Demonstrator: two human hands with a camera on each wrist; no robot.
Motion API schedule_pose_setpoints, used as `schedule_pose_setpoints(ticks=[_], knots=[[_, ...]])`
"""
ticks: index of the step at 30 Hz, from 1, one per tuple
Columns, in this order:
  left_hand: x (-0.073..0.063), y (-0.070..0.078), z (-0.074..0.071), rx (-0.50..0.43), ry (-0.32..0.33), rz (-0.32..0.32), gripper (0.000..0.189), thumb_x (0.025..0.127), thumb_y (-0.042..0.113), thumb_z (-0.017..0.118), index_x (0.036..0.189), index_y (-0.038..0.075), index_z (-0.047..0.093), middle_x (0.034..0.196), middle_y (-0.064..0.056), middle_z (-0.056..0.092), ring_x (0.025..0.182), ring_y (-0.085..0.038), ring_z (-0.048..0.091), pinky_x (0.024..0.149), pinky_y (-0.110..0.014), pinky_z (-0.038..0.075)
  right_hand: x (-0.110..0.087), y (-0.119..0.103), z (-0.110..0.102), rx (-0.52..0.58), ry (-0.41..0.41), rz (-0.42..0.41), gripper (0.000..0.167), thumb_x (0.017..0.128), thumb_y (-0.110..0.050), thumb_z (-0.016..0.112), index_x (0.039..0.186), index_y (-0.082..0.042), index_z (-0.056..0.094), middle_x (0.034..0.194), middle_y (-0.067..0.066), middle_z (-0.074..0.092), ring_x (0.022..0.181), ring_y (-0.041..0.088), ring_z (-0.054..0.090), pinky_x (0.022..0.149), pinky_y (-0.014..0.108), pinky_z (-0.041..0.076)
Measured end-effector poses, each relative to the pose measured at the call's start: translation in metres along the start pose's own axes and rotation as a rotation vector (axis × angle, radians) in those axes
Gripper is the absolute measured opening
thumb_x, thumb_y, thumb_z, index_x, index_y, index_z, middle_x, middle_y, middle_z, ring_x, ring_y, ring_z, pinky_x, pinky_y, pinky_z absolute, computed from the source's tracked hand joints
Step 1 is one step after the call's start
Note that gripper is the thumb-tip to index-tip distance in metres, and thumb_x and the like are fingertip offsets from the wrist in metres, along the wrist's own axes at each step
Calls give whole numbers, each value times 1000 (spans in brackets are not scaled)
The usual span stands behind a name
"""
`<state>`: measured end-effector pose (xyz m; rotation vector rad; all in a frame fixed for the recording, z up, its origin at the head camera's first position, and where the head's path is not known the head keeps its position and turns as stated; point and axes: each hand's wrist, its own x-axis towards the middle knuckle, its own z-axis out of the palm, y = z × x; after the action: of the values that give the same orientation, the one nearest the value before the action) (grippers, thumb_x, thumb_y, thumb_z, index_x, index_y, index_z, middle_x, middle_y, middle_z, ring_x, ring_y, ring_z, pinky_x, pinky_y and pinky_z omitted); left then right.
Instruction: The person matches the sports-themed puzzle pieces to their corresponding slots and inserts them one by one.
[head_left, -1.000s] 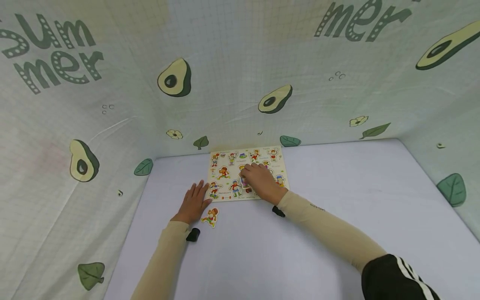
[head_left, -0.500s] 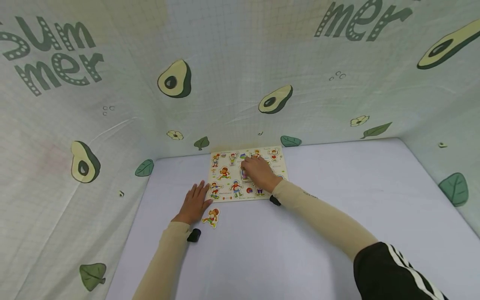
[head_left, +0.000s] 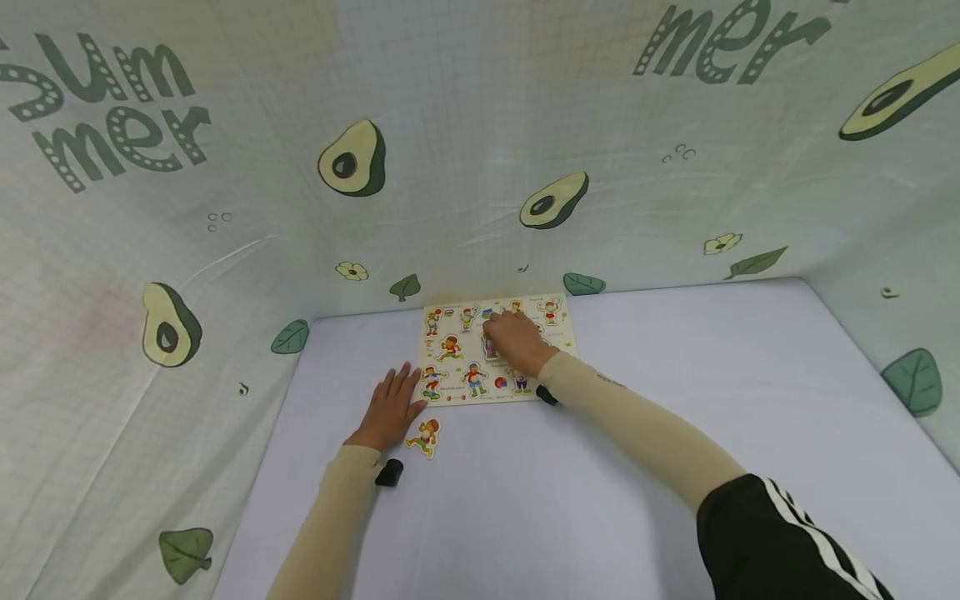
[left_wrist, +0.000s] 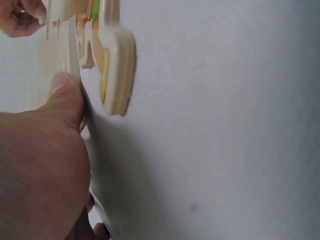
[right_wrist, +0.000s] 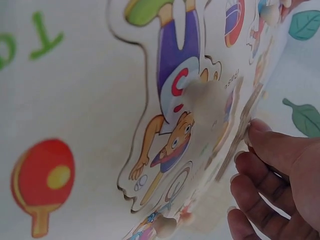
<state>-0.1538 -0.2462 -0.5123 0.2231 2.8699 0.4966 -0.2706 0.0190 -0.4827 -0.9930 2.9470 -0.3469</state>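
Note:
A wooden puzzle board [head_left: 558, 335] with printed sports figures lies at the table's back edge. My left hand [head_left: 387, 410] rests with fingers spread at the board's left edge; its thumb [left_wrist: 67, 97] touches that edge in the left wrist view. Over the middle of the board, my right hand [head_left: 519, 340] pinches a puzzle piece [right_wrist: 241, 132], seen edge-on in the right wrist view, between thumb and fingertips. Part of the piece's purple figure shows in the head view. A loose running-figure puzzle piece [head_left: 424, 437] lies on the table beside my left thumb.
Several figure pieces with knobs sit in the board, such as the purple-trousered baseball figure [right_wrist: 177, 90]. Behind the white table [head_left: 525, 500] hangs a cloth [head_left: 450, 108] printed with avocados. Black wrist devices [head_left: 389, 472] are worn under both wrists.
My right hand has moved slightly away from me over the board, carrying the pinched puzzle piece with it. The left hand and the loose running-figure piece have stayed in place.

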Motion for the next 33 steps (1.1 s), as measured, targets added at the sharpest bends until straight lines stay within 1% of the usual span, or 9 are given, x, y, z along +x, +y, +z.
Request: schedule_pose_setpoints(ticks=[2,8,13,15,20,23,26,30,33], knots=[[0,1,-1,12,-11,-8,66,111,27,55,165,0,28,175,-24,15,160,-51,9,129,-66,9,2,0,1,5,-13,4,20,101,-15,74,119,-6,76,119,8,75,112,29,70,107,48,53],[0,2,-1,31,-4,-11,65,111,27,56,165,0,30,174,-24,18,160,-51,11,129,-66,11,6,1,3,10,-40,19,21,100,-16,75,118,-5,76,115,9,75,110,29,70,108,49,53],[-1,2,-1,28,8,-10,66,110,26,58,164,0,32,174,-25,20,160,-51,13,129,-67,12,10,2,4,37,-40,16,15,100,-16,75,110,-5,76,107,9,76,100,27,71,101,47,56],[-1,2,-1,27,7,-10,66,110,26,59,164,0,32,173,-25,20,159,-51,13,129,-67,13,11,1,5,45,-34,11,12,100,-15,76,106,-5,76,105,9,76,98,28,71,99,48,56],[1,0,0,42,-14,-24,67,111,29,56,165,1,29,175,-23,16,161,-50,10,129,-65,10,12,-1,5,49,-31,11,10,100,-14,75,106,-5,76,105,9,77,101,30,71,100,51,56],[1,0,0,51,-23,-31,67,111,30,55,166,2,28,175,-23,15,161,-49,9,130,-64,9,13,-1,4,37,-28,5,10,99,-13,76,105,-5,76,105,9,77,99,29,71,98,49,57],[0,1,0,47,-14,-24,66,111,29,56,165,1,30,175,-24,17,160,-50,10,130,-65,10,13,-1,4,13,-28,-9,9,99,-13,76,104,-6,76,103,9,77,96,27,71,95,47,58],[0,1,0,40,-10,-21,66,111,28,56,165,1,30,175,-24,17,160,-50,10,129,-65,10,13,-1,4,-21,-40,-25,8,100,-13,75,105,-7,75,105,8,76,100,28,70,99,48,56],[0,1,1,41,-6,-18,65,111,27,55,165,0,29,174,-24,17,160,-50,10,129,-66,10,13,-1,4,-25,-40,-26,10,101,-12,74,108,-6,75,109,9,76,103,29,70,102,48,55]])
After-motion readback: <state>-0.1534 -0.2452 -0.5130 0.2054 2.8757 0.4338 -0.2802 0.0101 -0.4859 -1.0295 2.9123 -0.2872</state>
